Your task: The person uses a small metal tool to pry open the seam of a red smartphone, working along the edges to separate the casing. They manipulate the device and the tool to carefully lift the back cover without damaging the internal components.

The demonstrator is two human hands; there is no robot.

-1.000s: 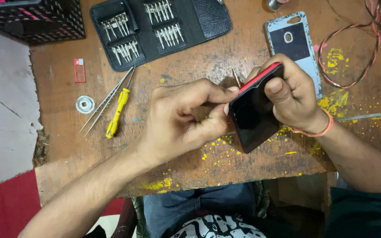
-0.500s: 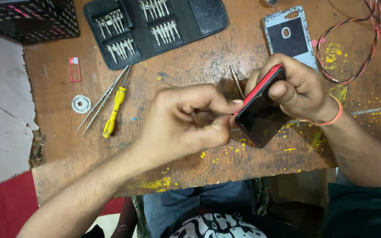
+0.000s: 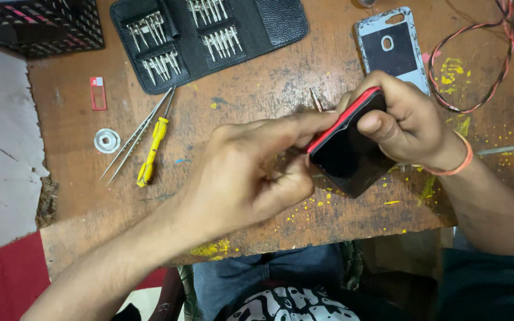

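A dark smartphone with a red edge (image 3: 349, 148) is held tilted above the near edge of the worn wooden workbench (image 3: 257, 89), which is flecked with yellow paint. The right hand (image 3: 408, 122) is closed around its far side, thumb pressed on the glass. The left hand (image 3: 251, 172) is pinched narrow at the phone's left edge, fingertips set against the red rim; whether a tool is held there cannot be told. The phone appears still closed, so the opening seems barely begun and the separating of its parts is judged to remain.

Further out, a yellow-handled screwdriver (image 3: 151, 151) and steel tweezers (image 3: 138, 134) are laid side by side, with a white ring (image 3: 107, 141) and a small red tray (image 3: 97, 93) to their left. Beyond the hands a grey phone back cover (image 3: 392, 50) is lying flat. At the far edge an open black case of metal bits (image 3: 209, 35) is spread, a black mesh basket (image 3: 37, 24) beside it.
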